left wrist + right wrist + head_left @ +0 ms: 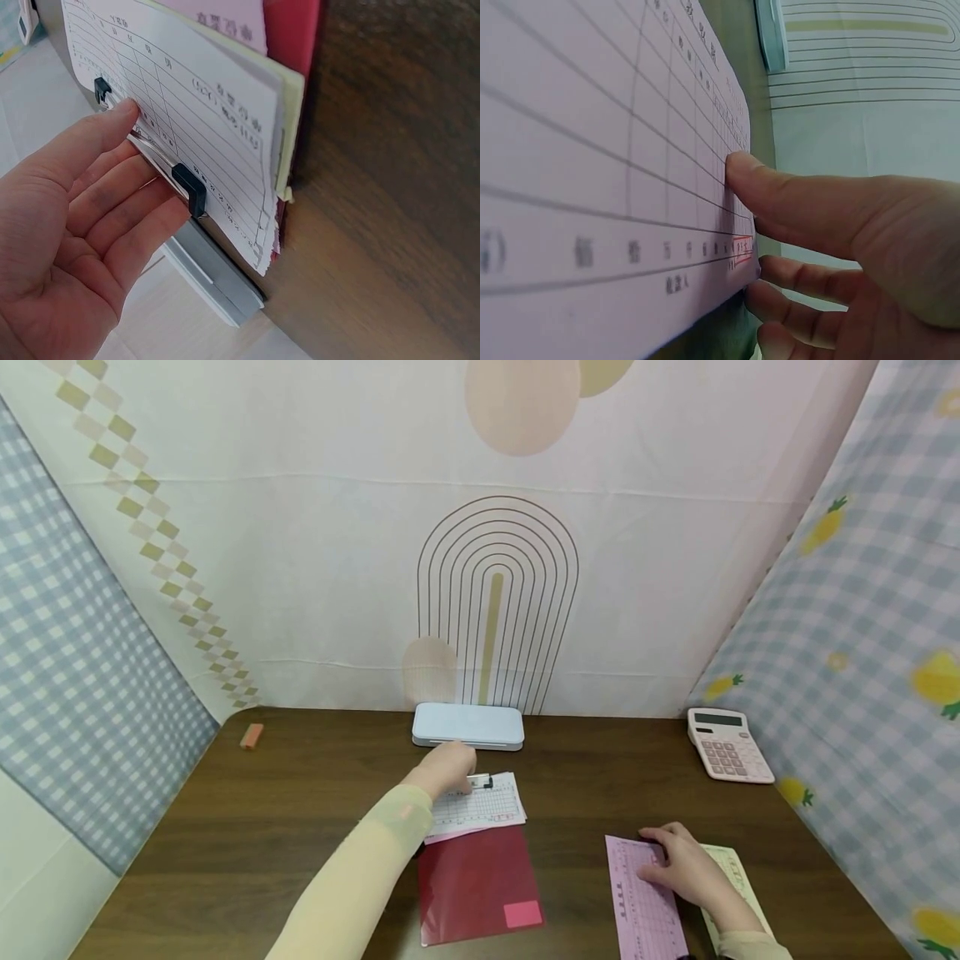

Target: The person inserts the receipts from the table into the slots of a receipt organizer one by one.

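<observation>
A dark red clipboard (480,885) lies at the table's front middle, with printed white forms (491,802) on its upper part and pink and yellow sheet edges beneath them. My left hand (444,768) pinches the top edge at the metal clip (154,150), which has black ends. Its thumb lies on the clip and its fingers reach past the edge. To the right, my right hand (690,868) pinches the top right of a pink form (637,893), thumb on the printed face and fingers at the edge. A yellow form (731,872) lies partly hidden under the right forearm.
Behind the clipboard, a pale blue case (468,725) stands against the back cloth. A white calculator (727,747) sits at the back right, and a small orange block (252,736) lies at the back left. Cloth walls (847,693) border the table.
</observation>
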`<state>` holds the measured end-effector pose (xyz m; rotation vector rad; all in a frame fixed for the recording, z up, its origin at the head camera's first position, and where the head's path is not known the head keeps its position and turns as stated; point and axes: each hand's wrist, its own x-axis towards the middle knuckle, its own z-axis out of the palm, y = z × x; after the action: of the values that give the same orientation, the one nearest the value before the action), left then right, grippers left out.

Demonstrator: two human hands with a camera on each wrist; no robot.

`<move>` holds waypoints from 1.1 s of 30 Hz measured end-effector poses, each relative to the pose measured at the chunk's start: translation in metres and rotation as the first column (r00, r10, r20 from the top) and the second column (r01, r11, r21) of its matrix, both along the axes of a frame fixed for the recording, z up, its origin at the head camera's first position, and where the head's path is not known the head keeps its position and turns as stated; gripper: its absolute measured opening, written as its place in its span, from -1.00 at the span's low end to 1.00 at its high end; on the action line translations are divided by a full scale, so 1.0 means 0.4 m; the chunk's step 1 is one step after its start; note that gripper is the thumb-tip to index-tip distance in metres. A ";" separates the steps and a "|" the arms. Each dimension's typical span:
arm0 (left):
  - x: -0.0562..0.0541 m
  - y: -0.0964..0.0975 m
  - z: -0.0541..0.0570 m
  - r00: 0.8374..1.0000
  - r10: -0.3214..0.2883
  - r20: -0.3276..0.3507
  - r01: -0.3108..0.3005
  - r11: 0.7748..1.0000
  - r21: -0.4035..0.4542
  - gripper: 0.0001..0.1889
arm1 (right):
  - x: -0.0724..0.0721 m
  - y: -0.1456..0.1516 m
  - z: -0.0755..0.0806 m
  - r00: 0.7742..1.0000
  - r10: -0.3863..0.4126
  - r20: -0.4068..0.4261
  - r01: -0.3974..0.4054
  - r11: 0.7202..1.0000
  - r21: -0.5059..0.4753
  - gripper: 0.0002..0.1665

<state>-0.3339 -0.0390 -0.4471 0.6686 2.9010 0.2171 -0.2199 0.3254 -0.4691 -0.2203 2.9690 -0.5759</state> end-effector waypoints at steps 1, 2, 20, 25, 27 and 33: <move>0.000 0.000 0.000 1.000 0.001 0.001 -0.001 1.000 0.001 -0.90 | 0.000 -0.001 0.001 1.000 0.000 0.005 0.000 1.000 0.001 -0.33; 0.000 0.000 0.000 1.000 0.002 0.002 -0.002 1.000 0.003 -0.90 | 0.000 -0.002 0.001 1.000 -0.002 0.005 0.002 1.000 0.003 -0.33; 0.002 0.001 -0.002 1.000 0.003 0.006 -0.003 1.000 0.011 -0.90 | 0.000 -0.003 -0.005 0.999 0.006 -0.035 -0.008 0.998 -0.062 -0.58; 0.001 0.001 -0.002 1.000 -0.001 0.001 0.001 1.000 0.003 -0.89 | -0.005 -0.007 0.001 1.000 0.016 -0.020 -0.017 0.998 -0.057 -0.48; 0.001 0.001 -0.002 1.000 -0.002 -0.002 0.002 1.000 0.002 -0.88 | -0.005 -0.009 0.003 0.999 0.027 -0.023 -0.028 0.998 -0.050 -0.47; 0.000 0.000 -0.002 1.000 -0.002 -0.009 0.002 1.000 0.005 -0.88 | -0.001 -0.013 0.002 0.996 0.033 -0.082 -0.034 0.999 -0.010 -0.80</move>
<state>-0.3337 -0.0391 -0.4480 0.6748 2.9096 0.2222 -0.2202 0.3200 -0.4682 -0.3006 3.0346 -0.5939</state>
